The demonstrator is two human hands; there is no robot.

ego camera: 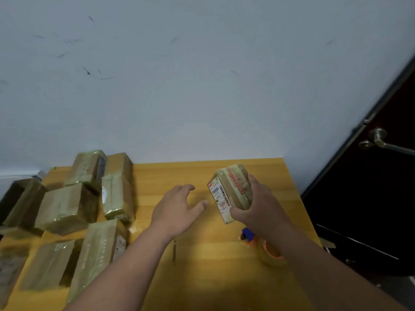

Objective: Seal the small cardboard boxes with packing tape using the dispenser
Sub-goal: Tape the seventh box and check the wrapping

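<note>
Bare right hand [261, 205] grips a small taped, labelled brown cardboard box [230, 193] above the yellow wooden table [202, 254], left hand [177, 206] spread empty, orange-and-blue tape dispenser [262, 245] idle below, taped cardboard boxes [74, 205] piled left — seemingly most done.

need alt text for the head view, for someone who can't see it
A person's right hand holds a small taped box above a wooden table, while the open left hand reaches toward it. A tape dispenser lies on the table under the right forearm, and a pile of boxes fills the table's left side.
</note>
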